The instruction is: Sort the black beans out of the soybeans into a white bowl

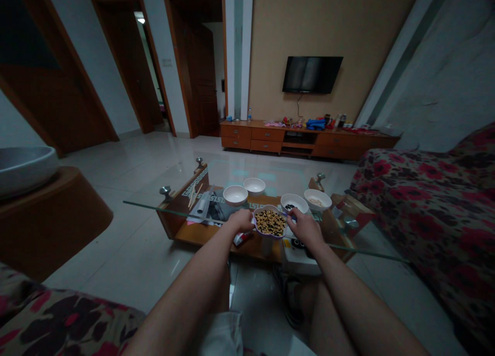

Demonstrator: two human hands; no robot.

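A purple-rimmed bowl (270,223) with a wavy edge sits at the near edge of the glass table, filled with yellowish beans mixed with dark ones. My left hand (241,221) grips its left side with bent fingers. On the opposite side, my right hand (303,227) is closed at the rim, where a small bluish-purple part shows by the fingertips. Just beyond the right hand is a white bowl (294,203) with some black beans. To its right, another white bowl (317,199) holds pale pieces. Two white bowls (235,195) (254,185) without visible contents stand back left.
Under the glass tabletop (147,205) is a wooden shelf with chopsticks (195,195), a rolled sheet (202,204) and papers. A white box (299,255) is below my right hand. Flowered sofas flank me. A TV cabinet (266,134) stands along the far wall.
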